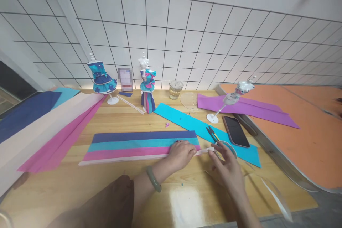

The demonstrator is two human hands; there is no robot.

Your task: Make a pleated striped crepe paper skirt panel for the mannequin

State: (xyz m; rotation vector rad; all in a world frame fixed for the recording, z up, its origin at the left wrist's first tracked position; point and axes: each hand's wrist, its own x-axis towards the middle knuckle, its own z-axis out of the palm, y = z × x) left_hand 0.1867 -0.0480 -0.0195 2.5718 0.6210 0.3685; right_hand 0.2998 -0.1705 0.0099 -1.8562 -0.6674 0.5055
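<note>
My left hand (181,154) is closed at the right end of a layered strip of crepe paper (128,144), striped navy, turquoise, pink and pale pink. Its thumb and forefinger pinch a narrow white strip of tape (204,151) at the paper's lower right corner. The tape runs to my right hand (227,164), whose thumb and fingers grip its other end beside a tape roll (232,148). Black thread snips (212,133) lie just beyond the roll on a bright blue paper strip (192,123). My fingers partly hide the roll.
Two dressed mini mannequins (101,76) (148,85) stand at the back, near a glass (175,91). A bare mannequin (235,96) leans at right by purple paper (267,110) and a phone (236,131). Folded paper sheets (53,128) lie left; a curled clear strip (276,197) hangs front right.
</note>
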